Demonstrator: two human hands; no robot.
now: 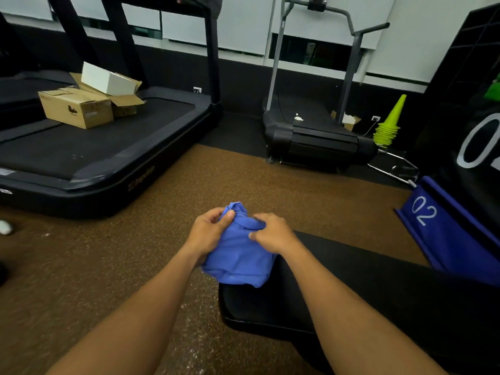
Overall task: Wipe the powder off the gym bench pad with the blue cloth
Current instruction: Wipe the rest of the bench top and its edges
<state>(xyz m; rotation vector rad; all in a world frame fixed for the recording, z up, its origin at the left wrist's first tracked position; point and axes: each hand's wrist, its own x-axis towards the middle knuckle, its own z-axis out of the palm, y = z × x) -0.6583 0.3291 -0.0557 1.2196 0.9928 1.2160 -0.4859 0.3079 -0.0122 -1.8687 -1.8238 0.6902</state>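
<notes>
— Why do we hold the cloth [238, 253] in mid-air, above the near-left end of the pad [351, 288]?

— Probably bunching it before wiping. Left hand [207, 234] cups it, right hand [273, 234] pinches a fold. We see no powder.

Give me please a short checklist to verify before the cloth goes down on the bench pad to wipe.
1. Cloth in hand: ok. The left hand and right hand both have a grip on the blue cloth.
2. Cloth ready for wiping: not ok, it is bunched up.
3. Cloth touching the bench pad: cannot tell; it is at the pad's near-left corner.
4. Powder on the pad: cannot tell, the visible part looks plain black.
5. Pad free of objects: ok on the visible part.
</notes>
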